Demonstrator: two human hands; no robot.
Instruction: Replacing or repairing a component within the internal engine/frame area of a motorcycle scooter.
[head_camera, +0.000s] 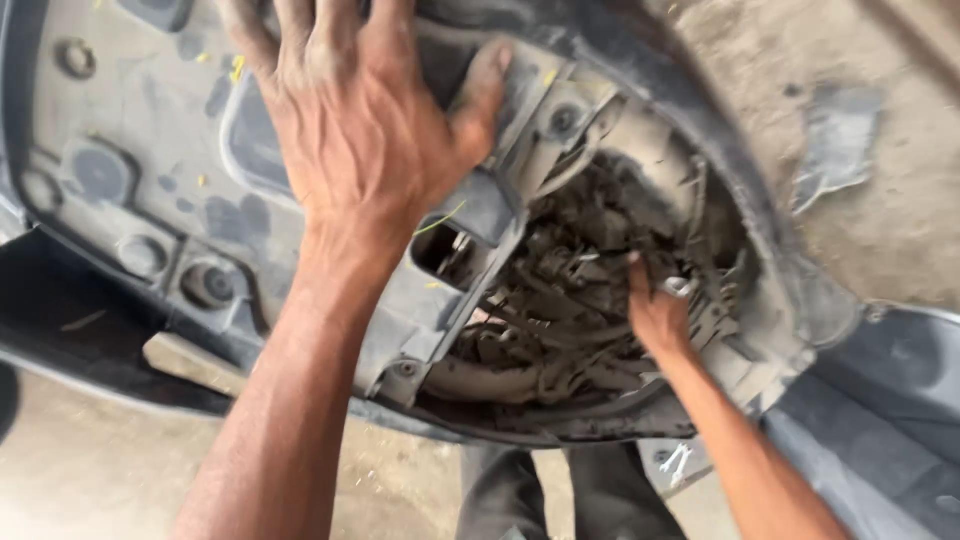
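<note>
head view looks down on a dusty grey plastic panel (130, 150) of a vehicle body, with an opening in it that shows a tangle of dirty wires and hoses (570, 290).

the left hand (350, 120) lies flat on the panel, fingers spread and pointing away from the person, thumb (485, 90) stretched out to its right and pressed on the raised edge of a bracket (545, 110) at the rim of the opening. it is open, palm down, gripping nothing; it bears on the plastic.

the right hand (655, 315) is inside the opening, lower and to the right of the left hand, well apart from it. its fingers are curled together around a small bright metal piece (680, 287), which looks like the end of a tool or a fastener; too little of it shows to tell which. the forefinger points up and away along the wires.

the wires lie just beyond and to the left of the right hand, touching its fingers, and run mostly from lower left to upper right across the opening. the right hand is much the nearer to them; the left hand is beside the opening, above its rim, not in it.

below the panel, near the person, dark trousers (560, 495) and a dusty concrete floor (90, 470) show. to the right of the right forearm a second grey panel (880, 420) slopes away.
</note>
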